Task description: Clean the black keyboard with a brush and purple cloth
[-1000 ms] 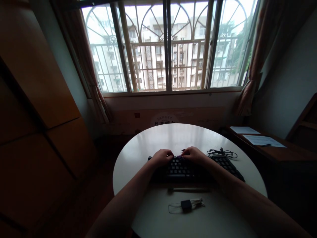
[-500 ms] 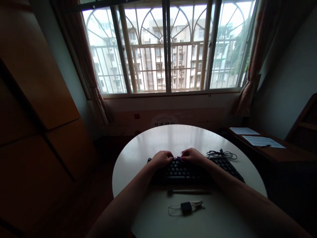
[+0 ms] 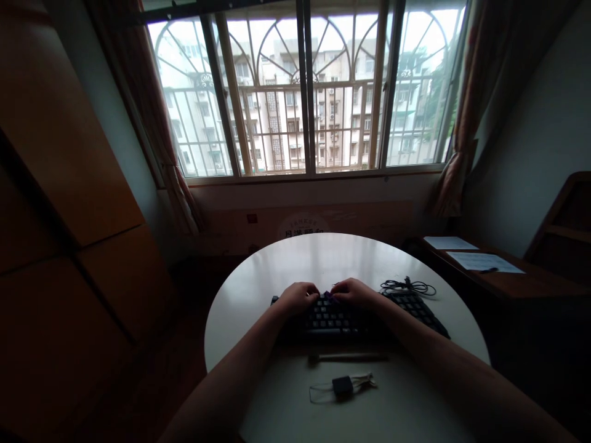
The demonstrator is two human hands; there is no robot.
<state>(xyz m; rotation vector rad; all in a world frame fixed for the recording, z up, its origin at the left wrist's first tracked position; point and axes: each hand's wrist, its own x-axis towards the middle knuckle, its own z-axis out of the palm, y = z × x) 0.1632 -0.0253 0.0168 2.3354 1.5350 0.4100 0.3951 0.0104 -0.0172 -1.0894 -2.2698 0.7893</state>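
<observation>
A black keyboard [image 3: 344,321] lies across the middle of a round white table [image 3: 318,255]. My left hand [image 3: 298,297] rests with curled fingers on the keyboard's far left keys. My right hand [image 3: 354,292] is curled just beside it over the far middle keys. The fingertips of both hands meet at a small purple piece [image 3: 328,295] on the top key rows, and my right fingers seem pinched on it. Dim light hides whether my left fingers grip anything.
A coiled black cable [image 3: 409,285] lies past the keyboard's right end. A thin stick [image 3: 348,356] and a small black block on a wire loop [image 3: 342,386] lie nearer me. A low side desk with papers [image 3: 482,263] stands right, wooden cabinets [image 3: 69,184] left, a barred window [image 3: 305,92] ahead.
Both hands stay at the keyboard's far edge and have drawn slightly closer around the purple piece. The view has shifted a little to the right.
</observation>
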